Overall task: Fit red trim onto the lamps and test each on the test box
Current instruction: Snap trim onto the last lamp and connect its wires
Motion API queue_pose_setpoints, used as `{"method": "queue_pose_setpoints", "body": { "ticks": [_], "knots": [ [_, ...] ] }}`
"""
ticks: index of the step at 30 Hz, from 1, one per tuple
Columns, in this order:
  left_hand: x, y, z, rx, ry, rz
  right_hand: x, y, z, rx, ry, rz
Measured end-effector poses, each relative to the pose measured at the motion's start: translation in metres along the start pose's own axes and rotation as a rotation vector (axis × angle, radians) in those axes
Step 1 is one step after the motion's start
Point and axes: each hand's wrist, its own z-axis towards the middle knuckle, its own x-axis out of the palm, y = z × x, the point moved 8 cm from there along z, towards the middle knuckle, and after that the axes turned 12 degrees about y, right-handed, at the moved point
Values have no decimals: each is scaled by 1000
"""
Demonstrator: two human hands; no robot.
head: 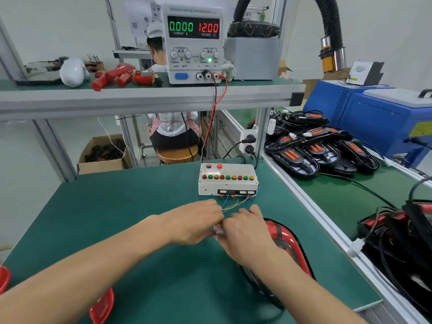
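My left hand and right hand meet over the mat, fingers curled round a small connector between them. The lamp lies under my right wrist, long axis running from me toward the test box.

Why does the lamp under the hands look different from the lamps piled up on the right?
The lamp by the right hand has a shiny red cover; the piled lamps are black with orange strips showing. The red lamp lies alone on the green mat in front of the test box; the piled lamps overlap in a heap on the side bench. Both kinds are long, rounded and black-edged.
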Motion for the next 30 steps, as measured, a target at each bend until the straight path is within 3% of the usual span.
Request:
{"method": "queue_pose_setpoints", "body": {
  "ticks": [7,10,14,19,22,24,26,28,30],
  "knots": [
    [8,-6,-2,102,28,46,-1,11,0,-227,-23,-102],
    [13,-1,-5,113,78,185,-5,15,-4,-256,-74,-151],
    [15,10,-15,74,56,229,4,8,-4,-142,-95,-121],
    [41,14,-26,-112,234,317,16,-25,-16,45,30,184],
    [24,-5,-36,-168,50,256,11,-83,-62,286,-206,513],
    [11,-8,-50,-352,-123,5,29,-129,-105,551,-194,616],
    [25,-7,-64,-560,-138,-493,59,-153,-139,722,-36,704],
    [52,-28,-61,-607,-31,-939,85,-148,-155,726,108,891],
    [68,-52,-50,-595,58,-1136,102,-136,-157,671,149,1108]
  ]
}}
